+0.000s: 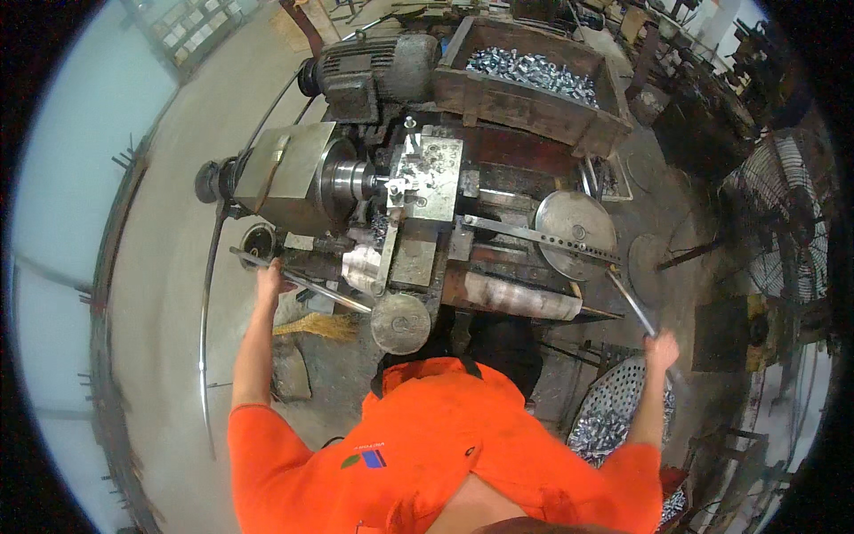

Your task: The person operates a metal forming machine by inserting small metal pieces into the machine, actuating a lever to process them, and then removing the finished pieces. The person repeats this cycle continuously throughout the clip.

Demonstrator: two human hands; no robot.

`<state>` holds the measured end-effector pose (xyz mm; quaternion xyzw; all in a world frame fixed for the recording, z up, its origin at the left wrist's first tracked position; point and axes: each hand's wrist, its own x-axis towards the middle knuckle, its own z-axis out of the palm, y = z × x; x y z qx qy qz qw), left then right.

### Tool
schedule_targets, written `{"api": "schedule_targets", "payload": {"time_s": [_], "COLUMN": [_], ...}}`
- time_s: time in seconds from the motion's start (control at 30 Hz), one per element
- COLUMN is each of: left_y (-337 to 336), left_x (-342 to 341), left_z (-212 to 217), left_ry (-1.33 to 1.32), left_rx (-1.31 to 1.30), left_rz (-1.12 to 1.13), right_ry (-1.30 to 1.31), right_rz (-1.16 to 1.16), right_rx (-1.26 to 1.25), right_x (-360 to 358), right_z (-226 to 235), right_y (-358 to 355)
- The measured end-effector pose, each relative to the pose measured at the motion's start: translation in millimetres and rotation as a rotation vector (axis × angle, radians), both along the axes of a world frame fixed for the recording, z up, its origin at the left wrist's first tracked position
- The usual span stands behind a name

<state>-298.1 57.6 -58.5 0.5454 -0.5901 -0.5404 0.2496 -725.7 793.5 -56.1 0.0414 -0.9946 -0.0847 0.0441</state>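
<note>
My left hand is closed round a long metal lever on the near left side of a small lathe. This lever runs to a round metal disc in front of me. Out to the right, my right hand grips a steel handle rod, slightly blurred at its lower end. The rod's upper end meets a flat bar with a row of holes, which lies across a large round plate. Between my hands are the lathe's spindle and a pale tool block.
A wooden crate of small shiny metal pieces stands behind the lathe beside a dark motor. At lower right is a perforated basket with similar pieces. A straw broom lies at left; a caged fan stands at right.
</note>
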Motion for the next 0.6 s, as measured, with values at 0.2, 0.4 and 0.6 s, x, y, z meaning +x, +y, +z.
{"api": "schedule_targets", "payload": {"time_s": [0.2,0.4,0.6], "left_y": [-6,-21,-3], "left_x": [18,78,34], "left_z": [-1,-76,-94], "left_ry": [0.043,-0.392,-1.043], "left_rx": [0.119,-0.116,-0.524], "left_rz": [-0.039,-0.199,-0.782], "right_ry": [0.150,0.310,-0.072], "right_rz": [-0.076,0.285,0.154], "right_rx": [-0.082,-0.515,-0.617], "right_x": [-45,62,109], "right_z": [4,-34,-38], "right_y": [-58,-103,-137]}}
